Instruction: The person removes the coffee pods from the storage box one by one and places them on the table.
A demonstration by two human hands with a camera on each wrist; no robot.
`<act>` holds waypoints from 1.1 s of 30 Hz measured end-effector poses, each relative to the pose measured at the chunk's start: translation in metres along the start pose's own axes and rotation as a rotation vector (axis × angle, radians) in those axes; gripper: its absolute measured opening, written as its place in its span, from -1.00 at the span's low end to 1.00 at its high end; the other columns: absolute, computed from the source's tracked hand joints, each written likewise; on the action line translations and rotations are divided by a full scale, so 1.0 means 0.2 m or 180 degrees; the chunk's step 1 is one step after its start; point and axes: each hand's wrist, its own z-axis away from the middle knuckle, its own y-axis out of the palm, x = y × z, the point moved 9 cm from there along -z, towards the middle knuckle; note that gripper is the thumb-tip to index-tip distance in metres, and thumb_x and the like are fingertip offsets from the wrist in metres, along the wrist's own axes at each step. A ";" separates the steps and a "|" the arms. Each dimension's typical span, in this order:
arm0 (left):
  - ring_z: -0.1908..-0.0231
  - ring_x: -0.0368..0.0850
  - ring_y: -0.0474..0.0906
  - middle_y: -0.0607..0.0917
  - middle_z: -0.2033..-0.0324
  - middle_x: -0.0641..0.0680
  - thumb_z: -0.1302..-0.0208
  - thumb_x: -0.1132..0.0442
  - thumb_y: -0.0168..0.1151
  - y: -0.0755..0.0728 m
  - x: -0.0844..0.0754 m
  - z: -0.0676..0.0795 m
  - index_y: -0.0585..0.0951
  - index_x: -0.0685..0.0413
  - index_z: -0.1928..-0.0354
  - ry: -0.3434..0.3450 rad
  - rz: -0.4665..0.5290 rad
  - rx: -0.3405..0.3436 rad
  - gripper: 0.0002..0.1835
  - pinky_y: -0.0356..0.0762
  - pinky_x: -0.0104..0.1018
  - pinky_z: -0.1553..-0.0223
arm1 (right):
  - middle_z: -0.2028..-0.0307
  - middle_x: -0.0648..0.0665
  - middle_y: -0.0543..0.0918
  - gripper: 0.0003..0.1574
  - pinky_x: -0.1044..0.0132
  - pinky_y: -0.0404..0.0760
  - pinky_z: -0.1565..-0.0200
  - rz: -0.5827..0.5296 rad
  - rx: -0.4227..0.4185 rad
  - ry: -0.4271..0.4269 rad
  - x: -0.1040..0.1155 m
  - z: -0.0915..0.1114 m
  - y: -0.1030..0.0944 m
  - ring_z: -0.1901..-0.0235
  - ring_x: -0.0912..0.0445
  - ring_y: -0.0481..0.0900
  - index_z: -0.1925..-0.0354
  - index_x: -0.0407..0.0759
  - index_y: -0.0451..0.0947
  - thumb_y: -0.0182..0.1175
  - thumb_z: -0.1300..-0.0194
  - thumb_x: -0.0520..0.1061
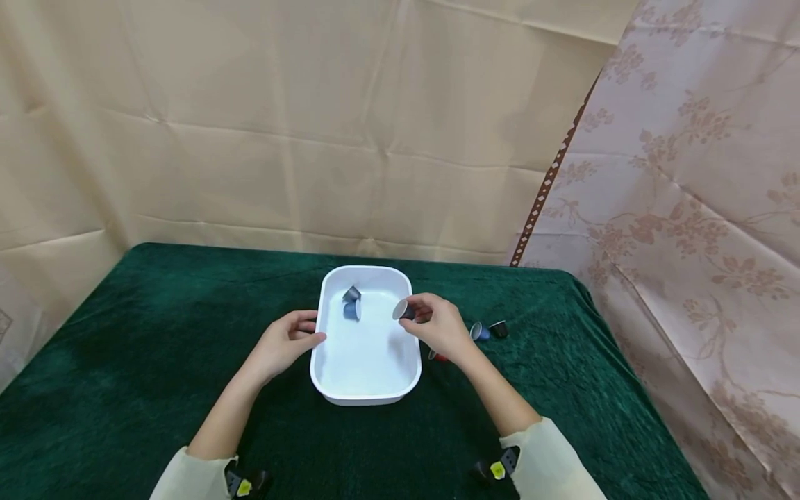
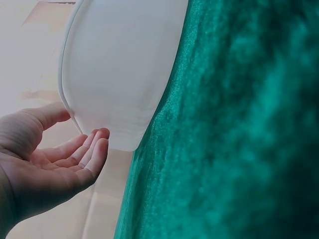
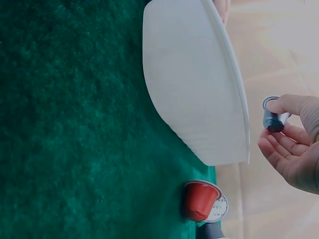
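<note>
A white plastic tub (image 1: pixel 365 401) stands in the middle of the cloth-covered table. My left hand (image 1: pixel 284 346) grips its left rim, thumb on the edge and fingers along the outer wall. Between thumb and fingers, my right hand (image 1: pixel 440 326) pinches a dark coffee capsule (image 1: pixel 403 310) above the tub's right rim. Inside the tub lie a grey capsule (image 1: pixel 351 294) and a blue capsule (image 1: pixel 353 310), close together. Beside the right wrist, on the cloth, rest another blue capsule (image 1: pixel 480 332), a black capsule (image 1: pixel 499 329) and a red capsule (image 3: pixel 201 201), which the right arm partly covers in the head view.
Dark green velvety cloth (image 1: pixel 156 361) covers the table. A beige curtain (image 1: pixel 281 139) hangs behind its far edge, and a floral pink curtain (image 1: pixel 706 208) hangs along the right side.
</note>
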 end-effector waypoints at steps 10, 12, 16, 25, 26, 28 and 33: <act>0.02 0.04 0.56 0.52 -0.07 0.25 -0.24 0.08 0.19 0.00 0.00 0.01 0.31 0.15 -0.28 0.0000 0.0016 0.0002 -0.39 0.60 -0.13 0.04 | 0.08 -0.10 0.63 -0.54 0.22 0.64 0.09 0.0054 -0.0021 0.0041 -0.05 0.01 -0.03 0.18 0.09 0.57 -0.03 -0.10 0.53 0.32 -0.13 -0.10; 0.01 0.05 0.56 0.52 -0.07 0.25 -0.24 0.08 0.19 0.00 0.00 0.01 0.31 0.15 -0.28 -0.0001 0.0019 0.0000 -0.39 0.60 -0.12 0.03 | 0.08 -0.11 0.63 -0.54 0.22 0.64 0.09 0.0052 -0.0028 0.0048 -0.05 0.01 -0.04 0.18 0.09 0.57 -0.02 -0.10 0.53 0.32 -0.13 -0.09; 0.02 0.04 0.56 0.52 -0.07 0.25 -0.24 0.07 0.19 0.00 0.00 0.00 0.31 0.14 -0.28 0.0000 0.0009 -0.0004 -0.38 0.60 -0.13 0.04 | 0.07 -0.11 0.63 -0.54 0.19 0.63 0.06 0.0052 -0.0039 0.0054 -0.07 0.02 -0.06 0.17 0.07 0.58 -0.02 -0.11 0.53 0.31 -0.13 -0.09; 0.03 0.03 0.57 0.52 -0.07 0.24 -0.24 0.06 0.19 0.00 0.01 -0.01 0.31 0.13 -0.28 -0.0002 -0.0002 -0.0014 -0.39 0.60 -0.14 0.04 | 0.06 -0.12 0.62 -0.53 0.18 0.62 0.07 0.0124 -0.0066 -0.0002 -0.10 0.04 -0.10 0.16 0.07 0.59 -0.04 -0.11 0.51 0.30 -0.13 -0.08; 0.03 0.02 0.57 0.52 -0.07 0.24 -0.24 0.07 0.19 0.00 0.01 -0.01 0.31 0.13 -0.28 -0.0001 -0.0001 -0.0013 -0.39 0.60 -0.14 0.04 | 0.06 -0.12 0.62 -0.53 0.18 0.62 0.08 0.0122 -0.0068 -0.0013 -0.10 0.04 -0.11 0.16 0.07 0.59 -0.04 -0.11 0.51 0.30 -0.13 -0.08; 0.03 0.02 0.57 0.52 -0.07 0.25 -0.24 0.08 0.19 0.00 0.01 -0.01 0.31 0.13 -0.28 -0.0002 0.0000 -0.0011 -0.40 0.60 -0.14 0.05 | 0.07 -0.13 0.62 -0.53 0.18 0.63 0.08 0.0122 -0.0064 -0.0016 -0.11 0.04 -0.11 0.17 0.07 0.59 -0.03 -0.12 0.51 0.30 -0.13 -0.08; 0.03 0.03 0.57 0.52 -0.07 0.25 -0.25 0.09 0.18 0.00 0.01 -0.01 0.31 0.13 -0.28 -0.0007 -0.0005 -0.0012 -0.40 0.61 -0.14 0.05 | 0.06 -0.13 0.62 -0.52 0.17 0.62 0.05 0.0097 -0.0057 0.0032 -0.14 0.05 -0.13 0.15 0.06 0.59 -0.04 -0.12 0.51 0.30 -0.13 -0.09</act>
